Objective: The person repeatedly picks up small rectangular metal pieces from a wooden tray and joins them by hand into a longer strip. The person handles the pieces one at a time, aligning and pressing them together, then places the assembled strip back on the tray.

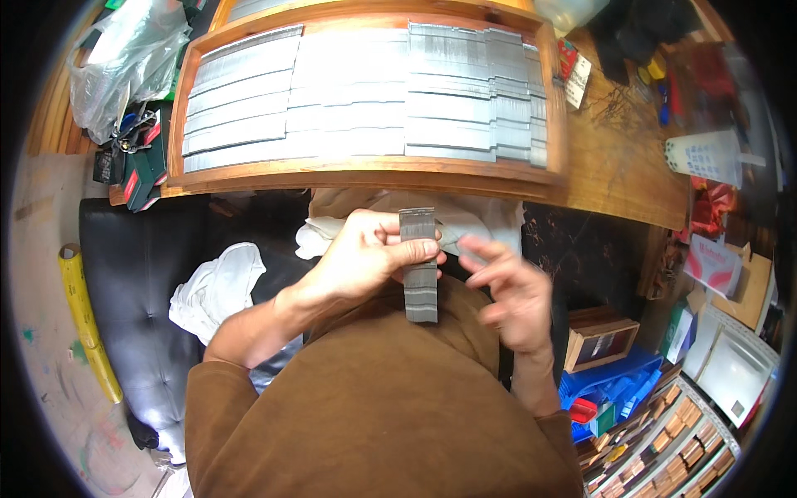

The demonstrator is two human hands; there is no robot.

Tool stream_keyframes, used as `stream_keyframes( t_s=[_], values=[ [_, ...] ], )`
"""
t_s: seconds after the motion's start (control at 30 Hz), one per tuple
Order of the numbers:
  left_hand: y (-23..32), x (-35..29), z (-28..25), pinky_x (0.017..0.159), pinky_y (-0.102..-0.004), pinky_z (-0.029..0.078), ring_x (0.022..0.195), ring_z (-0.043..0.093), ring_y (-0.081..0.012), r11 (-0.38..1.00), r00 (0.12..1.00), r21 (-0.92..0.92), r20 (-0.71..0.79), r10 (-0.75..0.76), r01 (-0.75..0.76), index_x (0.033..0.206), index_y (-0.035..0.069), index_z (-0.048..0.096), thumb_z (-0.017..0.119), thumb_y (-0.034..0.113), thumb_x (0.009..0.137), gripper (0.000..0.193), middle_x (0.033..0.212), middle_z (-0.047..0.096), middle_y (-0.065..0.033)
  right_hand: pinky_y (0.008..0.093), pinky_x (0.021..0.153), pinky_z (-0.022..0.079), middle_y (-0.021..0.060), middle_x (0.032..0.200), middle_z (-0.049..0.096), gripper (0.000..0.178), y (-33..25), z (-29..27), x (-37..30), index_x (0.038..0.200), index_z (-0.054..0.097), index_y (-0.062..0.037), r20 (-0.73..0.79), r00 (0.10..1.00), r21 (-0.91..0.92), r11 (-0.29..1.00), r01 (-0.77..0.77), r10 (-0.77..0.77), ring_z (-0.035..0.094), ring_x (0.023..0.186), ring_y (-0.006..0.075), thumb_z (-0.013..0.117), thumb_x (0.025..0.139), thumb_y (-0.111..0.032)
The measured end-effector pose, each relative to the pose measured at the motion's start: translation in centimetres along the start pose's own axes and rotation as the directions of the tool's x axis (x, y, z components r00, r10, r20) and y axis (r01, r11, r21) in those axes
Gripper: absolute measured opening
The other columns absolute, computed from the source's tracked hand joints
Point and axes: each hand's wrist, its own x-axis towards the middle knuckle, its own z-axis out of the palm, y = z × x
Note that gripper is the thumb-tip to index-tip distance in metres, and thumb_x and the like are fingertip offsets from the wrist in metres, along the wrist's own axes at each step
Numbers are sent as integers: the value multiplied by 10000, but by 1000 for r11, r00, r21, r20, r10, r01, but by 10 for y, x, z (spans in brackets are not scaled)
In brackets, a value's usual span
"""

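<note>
My left hand (363, 251) grips a narrow stack of thin grey metal strips (421, 295), its thumb pressed across the front. The stack stands upright before my chest, its layers stepped toward the lower end. To the right of it, my right hand (516, 295) is raised with fingers spread and slightly smeared, apart from the stack and holding nothing I can see. Beyond both hands, a wooden tray (365, 172) on the table holds rows of similar grey strips (237, 91), overlapping like shingles. Glare washes out the tray's middle.
A wooden table (614, 178) carries the tray. Left of it lie a clear plastic bag (124, 70) and dark boxes. A plastic cup (704, 158) stands at the table's right. White cloth (220, 286) rests on a black padded seat (120, 282); a wooden box (599, 342) sits lower right.
</note>
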Motion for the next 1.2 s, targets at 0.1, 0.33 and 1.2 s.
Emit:
stream_keyframes(
  t_s=[0.1,0.33,1.2],
  values=[
    [-4,-7,7,804,-327,609,902,736,-190,994,999,-99,2,-47,47,1202,-32,672,744,118,944,308,1010,752,-128,741,1168,140,258,1585,344,760,-10,-6,19,1307,578,-31,57,977,722,684,101,-205,205,1530,417,460,973,-703],
    [-18,-11,7,747,-283,604,887,734,-164,997,999,-68,-2,44,-44,1188,4,692,730,138,959,267,1000,755,-104,743,1178,15,243,1579,358,754,0,3,41,1337,588,-39,160,975,861,505,-63,-152,135,1544,410,463,972,-686],
    [-22,-8,7,645,-242,547,801,723,-117,998,997,-59,78,25,-20,1085,36,731,716,168,976,172,929,762,-51,765,1162,70,241,1551,401,747,-8,2,45,1299,621,-56,141,988,851,517,-89,-63,154,1530,440,419,978,-700]
  ],
)
